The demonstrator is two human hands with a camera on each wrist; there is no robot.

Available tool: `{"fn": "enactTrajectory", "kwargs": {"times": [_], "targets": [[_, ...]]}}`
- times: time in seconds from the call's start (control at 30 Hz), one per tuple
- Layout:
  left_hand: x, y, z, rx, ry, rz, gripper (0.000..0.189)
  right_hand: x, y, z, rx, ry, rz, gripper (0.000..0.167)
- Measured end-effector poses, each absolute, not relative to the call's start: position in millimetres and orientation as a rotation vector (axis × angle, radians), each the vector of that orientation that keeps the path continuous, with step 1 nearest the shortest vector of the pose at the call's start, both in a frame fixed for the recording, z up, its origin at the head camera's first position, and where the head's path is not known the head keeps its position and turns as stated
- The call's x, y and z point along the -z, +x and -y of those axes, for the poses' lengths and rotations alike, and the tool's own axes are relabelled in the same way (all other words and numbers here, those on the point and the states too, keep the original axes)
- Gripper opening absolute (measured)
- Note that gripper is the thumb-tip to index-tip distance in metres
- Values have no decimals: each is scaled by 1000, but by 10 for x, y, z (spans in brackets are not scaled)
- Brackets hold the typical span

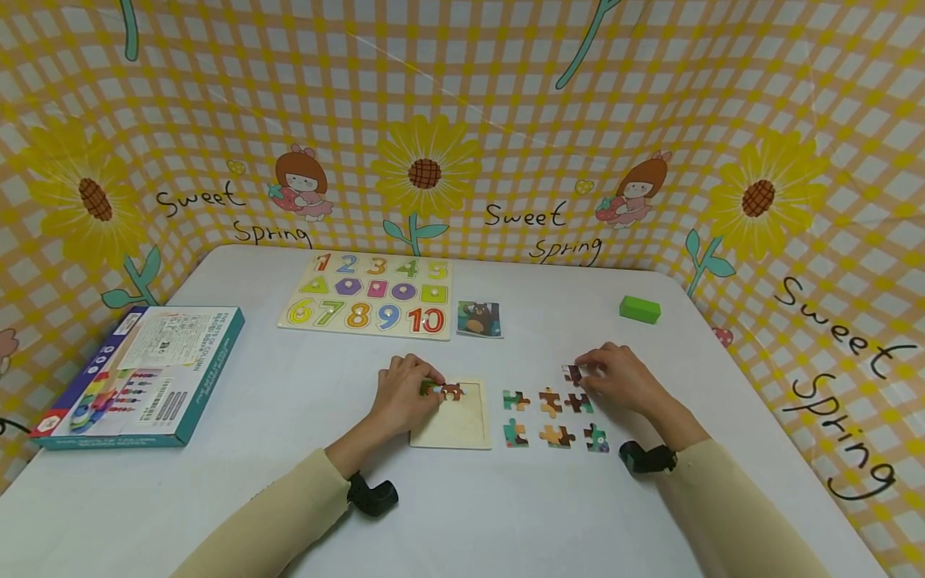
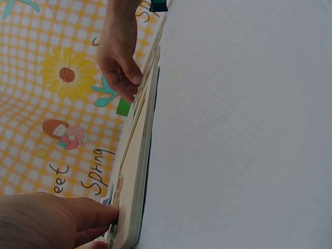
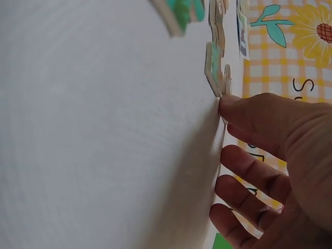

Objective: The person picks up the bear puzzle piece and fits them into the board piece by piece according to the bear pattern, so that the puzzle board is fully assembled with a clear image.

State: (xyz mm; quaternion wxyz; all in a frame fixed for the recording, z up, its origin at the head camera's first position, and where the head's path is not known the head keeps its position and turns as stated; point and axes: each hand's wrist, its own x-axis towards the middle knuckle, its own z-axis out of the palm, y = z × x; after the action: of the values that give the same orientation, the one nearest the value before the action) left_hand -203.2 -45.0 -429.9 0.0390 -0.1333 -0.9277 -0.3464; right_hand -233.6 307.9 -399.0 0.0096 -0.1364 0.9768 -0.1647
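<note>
My left hand (image 1: 407,395) is at the upper left corner of a square wooden puzzle tray (image 1: 451,437). Its thumb and fingertips grip a jigsaw piece partly hidden beneath them. Beside it in the tray lies a brown bear-face piece (image 1: 452,392). On the right, my right hand (image 1: 617,376) pinches a dark brown jigsaw piece (image 1: 572,374) between thumb and index finger, close to the tabletop, its other fingers loosely bent. Several loose pieces lie between tray and right hand, among them an orange-brown piece (image 1: 550,401) and a green corner piece (image 1: 596,438).
Behind the tray lie a number-and-shape board (image 1: 340,286) and a bear picture card (image 1: 479,319). A green block (image 1: 640,310) sits at the back right, a flat toy box (image 1: 144,377) at the left. Patterned cloth (image 1: 462,104) hangs behind the white table.
</note>
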Motion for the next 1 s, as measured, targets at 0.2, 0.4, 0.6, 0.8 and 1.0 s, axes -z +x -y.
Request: {"fn": "enactTrajectory", "kwargs": {"times": [0.2, 0.4, 0.6, 0.8, 1.0], "targets": [[4300, -2035, 452, 1059, -414, 2843, 14, 4021, -2351, -3095, 513, -453, -3062, 29], [4296, -2036, 451, 1064, -407, 2848, 14, 4038, -2357, -3107, 507, -477, -3077, 28], [4299, -2039, 448, 1067, -401, 2854, 14, 4047, -2354, -3114, 488, -493, -3087, 27], [4297, -2034, 447, 1064, -408, 2850, 14, 4027, -2339, -3102, 464, -464, -3090, 27], [4295, -2031, 454, 1063, -408, 2849, 14, 3957, -2276, -3040, 498, -443, -3102, 27]]}}
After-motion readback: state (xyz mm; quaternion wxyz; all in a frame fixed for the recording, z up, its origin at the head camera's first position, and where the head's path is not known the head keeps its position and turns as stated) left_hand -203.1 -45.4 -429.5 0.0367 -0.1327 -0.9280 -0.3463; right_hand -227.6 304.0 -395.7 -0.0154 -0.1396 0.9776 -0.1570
